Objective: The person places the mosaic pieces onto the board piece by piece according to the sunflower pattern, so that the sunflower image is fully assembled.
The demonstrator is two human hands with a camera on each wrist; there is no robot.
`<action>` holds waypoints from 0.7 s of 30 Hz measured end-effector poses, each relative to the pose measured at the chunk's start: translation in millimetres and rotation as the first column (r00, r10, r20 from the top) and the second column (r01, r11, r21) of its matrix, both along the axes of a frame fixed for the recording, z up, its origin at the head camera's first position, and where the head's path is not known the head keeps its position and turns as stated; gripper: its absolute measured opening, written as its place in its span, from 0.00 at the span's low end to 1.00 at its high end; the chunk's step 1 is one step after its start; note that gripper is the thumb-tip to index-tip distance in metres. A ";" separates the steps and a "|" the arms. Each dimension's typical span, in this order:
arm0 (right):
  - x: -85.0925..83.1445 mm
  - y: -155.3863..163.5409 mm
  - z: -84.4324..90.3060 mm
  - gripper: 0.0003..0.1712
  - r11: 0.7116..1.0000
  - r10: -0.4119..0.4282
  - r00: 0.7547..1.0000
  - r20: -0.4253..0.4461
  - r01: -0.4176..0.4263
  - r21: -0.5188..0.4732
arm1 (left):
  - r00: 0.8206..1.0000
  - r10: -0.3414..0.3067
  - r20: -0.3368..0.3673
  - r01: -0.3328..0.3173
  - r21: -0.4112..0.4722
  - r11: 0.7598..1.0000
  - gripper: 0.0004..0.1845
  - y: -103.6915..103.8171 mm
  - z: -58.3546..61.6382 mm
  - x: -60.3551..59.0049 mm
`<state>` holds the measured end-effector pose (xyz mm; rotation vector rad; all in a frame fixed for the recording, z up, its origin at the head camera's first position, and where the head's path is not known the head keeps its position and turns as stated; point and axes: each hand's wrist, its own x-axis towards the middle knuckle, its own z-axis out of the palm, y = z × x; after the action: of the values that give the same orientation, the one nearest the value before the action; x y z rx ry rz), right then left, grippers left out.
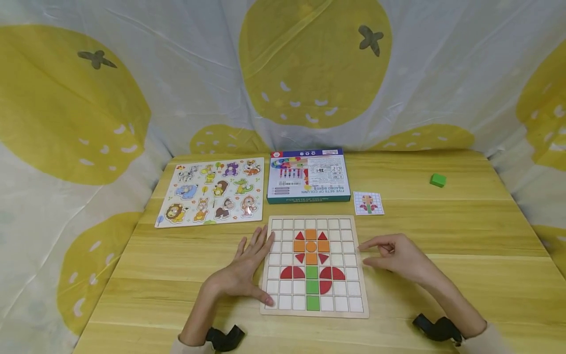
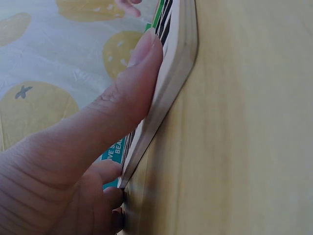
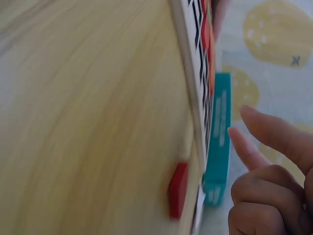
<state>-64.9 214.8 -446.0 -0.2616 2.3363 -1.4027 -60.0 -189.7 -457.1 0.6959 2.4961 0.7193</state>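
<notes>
Puzzle board point(image 1: 345, 255) lies flat on the wooden worktop point(image 1: 442, 231), near its front edge, between both hands. Its white grid carries a flower pattern: orange and red pieces above, a green stem and red half-rounds below.

Left hand point(image 1: 247, 268) lies palm down at the board's left edge, fingers point(image 1: 261, 243) straight and spread along the upper part of that edge, thumb reaching toward the lower left corner. The left wrist view shows the thumb point(image 2: 132, 83) pressed flat against the board's wooden rim point(image 2: 176, 63). It grips nothing.

Right hand point(image 1: 398, 258) is held just beside the board's right edge, forearm coming in from the lower right. Its fingers are loosely bent, index tip pointing at the edge; no piece is visible in its hold.

Behind the board: an animal puzzle point(image 1: 212, 191) at left, a teal box point(image 1: 308, 176) at centre, a small pattern card point(image 1: 368, 203) beside it, and a green block point(image 1: 438, 180) well apart at right.
</notes>
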 end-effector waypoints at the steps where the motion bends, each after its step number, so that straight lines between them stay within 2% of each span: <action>1: 0.4 8.3 -1.1 0.19 1.000 -0.001 1.000 0.011 0.001 -0.005 | 1.000 0.000 0.002 0.000 0.000 1.000 0.82 0.0 0.0 0.1; 6: 1.2 39.6 -7.3 0.24 0.998 0.050 0.996 0.068 -0.047 -0.041 | 1.000 -0.003 -0.001 0.003 0.003 1.000 0.82 0.1 0.0 0.1; 10: -1.2 47.6 -13.0 0.22 0.997 0.079 0.993 0.092 -0.078 -0.022 | 1.000 -0.008 -0.010 0.008 0.008 1.000 0.82 0.0 -0.1 0.0; 15: -9.0 46.2 -14.9 0.17 0.994 0.108 0.993 0.045 -0.109 0.019 | 1.000 -0.012 -0.010 0.012 0.008 1.000 0.82 -0.1 0.6 0.2; 18: -14.2 44.7 -14.0 0.19 0.995 0.088 0.996 0.013 -0.089 0.041 | 1.000 -0.012 -0.008 0.012 0.010 1.000 0.82 -0.1 1.3 0.4; 21: -18.1 43.7 -12.8 0.22 0.995 0.024 1.000 0.016 -0.025 0.092 | 1.000 -0.013 -0.010 0.013 0.011 1.000 0.82 -0.1 1.8 0.6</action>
<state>-83.0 258.6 -458.7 -0.2513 2.3698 -1.2767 -59.4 -189.8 -455.4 0.7205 2.4963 0.7272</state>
